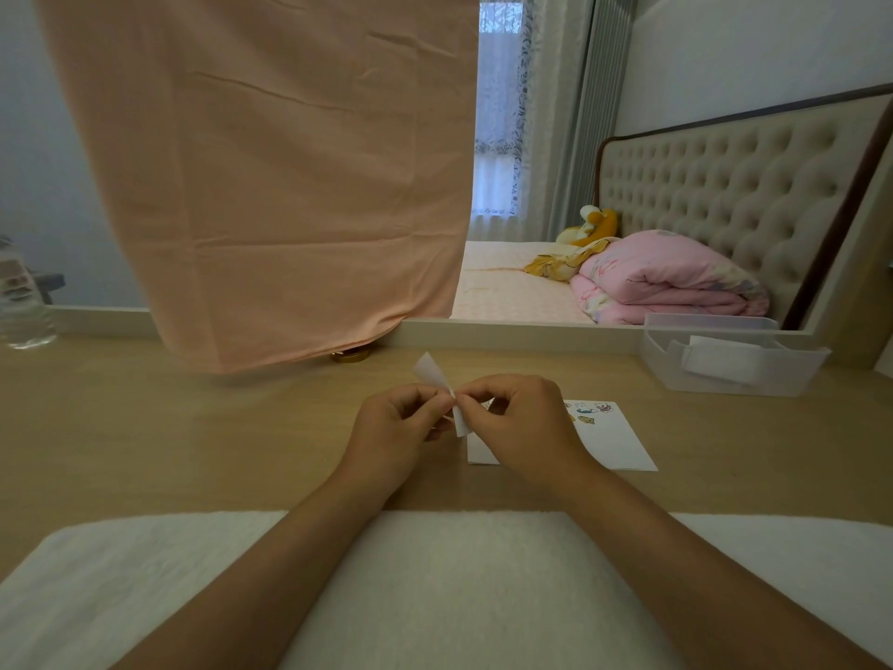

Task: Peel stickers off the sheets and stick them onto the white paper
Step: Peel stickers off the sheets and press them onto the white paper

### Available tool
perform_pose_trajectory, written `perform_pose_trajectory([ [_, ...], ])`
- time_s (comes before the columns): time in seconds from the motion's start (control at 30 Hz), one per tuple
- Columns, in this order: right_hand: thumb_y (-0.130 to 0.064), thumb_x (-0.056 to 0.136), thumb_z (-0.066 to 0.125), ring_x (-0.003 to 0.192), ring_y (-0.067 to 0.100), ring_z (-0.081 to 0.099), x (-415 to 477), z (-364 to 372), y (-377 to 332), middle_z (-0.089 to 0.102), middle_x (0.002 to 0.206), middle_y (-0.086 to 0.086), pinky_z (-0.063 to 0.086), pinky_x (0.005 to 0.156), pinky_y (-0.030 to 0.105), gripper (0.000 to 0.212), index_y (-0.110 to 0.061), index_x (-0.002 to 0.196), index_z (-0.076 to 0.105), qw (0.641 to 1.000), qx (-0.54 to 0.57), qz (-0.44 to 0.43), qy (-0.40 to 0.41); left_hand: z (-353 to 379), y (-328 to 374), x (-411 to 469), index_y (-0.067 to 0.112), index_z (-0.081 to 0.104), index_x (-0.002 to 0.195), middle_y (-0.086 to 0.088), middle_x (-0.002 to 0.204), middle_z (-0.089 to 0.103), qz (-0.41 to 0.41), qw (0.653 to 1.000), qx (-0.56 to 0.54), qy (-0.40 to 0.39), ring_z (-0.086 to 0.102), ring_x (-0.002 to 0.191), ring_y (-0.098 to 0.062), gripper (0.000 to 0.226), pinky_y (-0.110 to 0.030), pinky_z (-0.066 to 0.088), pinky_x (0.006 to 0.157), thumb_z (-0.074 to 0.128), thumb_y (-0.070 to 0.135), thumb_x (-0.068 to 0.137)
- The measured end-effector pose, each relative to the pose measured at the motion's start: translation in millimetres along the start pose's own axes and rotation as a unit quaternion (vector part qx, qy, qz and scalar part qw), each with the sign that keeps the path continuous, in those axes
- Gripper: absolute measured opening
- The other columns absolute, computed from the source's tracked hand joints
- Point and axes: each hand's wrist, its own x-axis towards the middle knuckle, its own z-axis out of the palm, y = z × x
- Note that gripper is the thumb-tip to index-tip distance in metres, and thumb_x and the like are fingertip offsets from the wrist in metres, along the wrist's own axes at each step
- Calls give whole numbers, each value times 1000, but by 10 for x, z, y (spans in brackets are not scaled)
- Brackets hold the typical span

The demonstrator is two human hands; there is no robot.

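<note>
— While our forearms reach forward over the towel (459, 573), where do our hands meet?
— Above the desk (193, 427). Left hand (394, 430) and right hand (524, 427) are fingertip to fingertip, fingers curled, both pinching the sheet (431, 372), which stands bent between them.
— And the paper (613, 444)?
— Flat on the desk, partly behind our right hand, with stickers (585, 407) at its far edge.

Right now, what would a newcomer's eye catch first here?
The big peach cloth hanging at upper left. Then, at centre, the left hand and right hand pinch a small curled white sticker sheet between them above the wooden desk. Partly behind the right hand lies the white paper, with a few cartoon stickers along its far edge.
</note>
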Motion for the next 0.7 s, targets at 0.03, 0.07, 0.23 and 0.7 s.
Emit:
perform_pose_trajectory([
  [0.03, -26, 89, 70, 68, 6, 65, -1, 2, 3, 74, 84, -21, 58, 69, 38, 12, -31, 90, 81, 1000, 3, 2, 3, 6, -2, 2, 20, 78, 95, 5, 88, 74, 2, 1000, 5, -2, 69, 84, -11, 15, -23, 59, 78, 62, 19, 97],
  [0.07, -27, 89, 70, 68, 6, 65, -1, 6, 5, 74, 84, -21, 58, 69, 38, 12, -31, 88, 81, 1000, 5, 6, 6, 13, -1, 0, 19, 77, 94, 5, 89, 74, 5, 1000, 7, -5, 70, 85, -10, 15, -23, 59, 78, 63, 19, 96],
  [0.23, -25, 88, 72, 72, 1, 63, -8, 31, 4, 74, 85, -17, 56, 68, 29, 10, -28, 89, 81, 999, -26, -30, 36, 53, 28, -29, 10, 74, 91, 2, 92, 75, -13, 999, -51, -7, 72, 90, -12, 17, -27, 61, 78, 61, 19, 98],
  [0.7, -26, 88, 70, 74, 1, 63, 42, 74, -39, 73, 83, -18, 49, 67, 22, 11, -29, 80, 77, 995, 22, 92, 33, 68, -13, -23, 12, 73, 94, 1, 90, 75, 5, 999, -11, 31, 73, 80, -10, 12, -30, 62, 75, 63, 17, 98],
])
